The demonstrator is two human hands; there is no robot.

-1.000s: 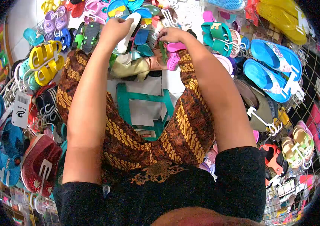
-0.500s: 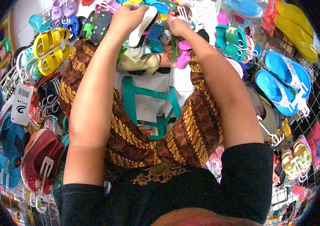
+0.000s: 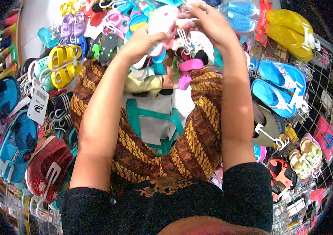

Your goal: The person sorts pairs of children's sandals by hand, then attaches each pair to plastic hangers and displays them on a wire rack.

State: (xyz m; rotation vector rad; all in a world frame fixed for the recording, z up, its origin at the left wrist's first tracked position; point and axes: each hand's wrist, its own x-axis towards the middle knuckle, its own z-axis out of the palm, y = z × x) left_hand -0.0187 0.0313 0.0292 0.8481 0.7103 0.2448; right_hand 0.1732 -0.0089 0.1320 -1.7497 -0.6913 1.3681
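Observation:
My left hand (image 3: 142,44) is closed on the near edge of a white sandal (image 3: 163,18) with pink about its strap, raised above the piled footwear. My right hand (image 3: 213,27) hovers at the sandal's right side, fingers stretched toward it and apart. A white plastic shoe hanger (image 3: 185,40) shows just below those fingers. Beneath the hands lie a bright pink clog (image 3: 192,65) and other footwear, partly covered by my forearms and the sandal.
A green plastic stool (image 3: 133,117) stands between my knees. At left are yellow sandals (image 3: 65,64), a tagged pair and a maroon shoe (image 3: 47,166). On the right, blue flip-flops (image 3: 278,86) and yellow slippers (image 3: 289,33) hang on a wire grid (image 3: 323,105).
The white sandal has turned from edge-on to show its broad face. My right hand has come up and leftward to it, its fingers spreading. The view has shifted slightly.

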